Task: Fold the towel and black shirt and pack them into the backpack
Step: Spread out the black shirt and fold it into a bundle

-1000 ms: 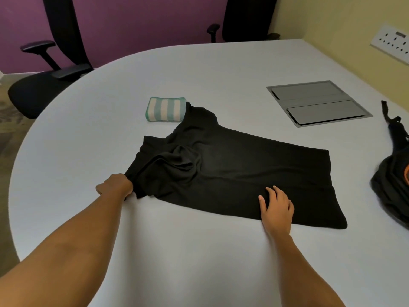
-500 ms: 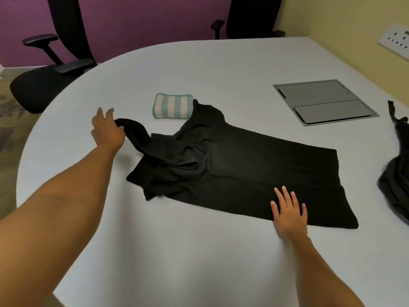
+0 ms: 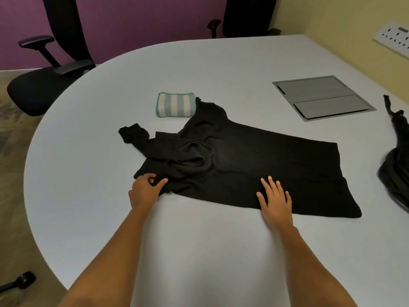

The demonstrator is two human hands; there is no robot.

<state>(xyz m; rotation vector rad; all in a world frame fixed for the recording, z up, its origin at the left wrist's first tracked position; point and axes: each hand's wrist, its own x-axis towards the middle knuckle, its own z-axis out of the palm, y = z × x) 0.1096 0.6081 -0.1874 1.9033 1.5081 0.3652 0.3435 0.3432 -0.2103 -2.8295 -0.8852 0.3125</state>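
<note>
While flat, black shirt [image 3: 254, 165] lengthwise left-right, collar leftward

1. Soft, even light from overhead, and my table [image 3: 221, 63] reads a flat pale grey with no glare.
2. Only faint shadows under my forearms and beside my left hand [image 3: 145, 191].
3. The shirt [image 3: 254, 162] is so dark its folds barely show.
4. Wide lens: the table rim bows and the chair [image 3: 44, 80] leans at the left edge.
5. Focus is slightly soft throughout; my right hand [image 3: 275, 201] shows no motion blur.
</note>
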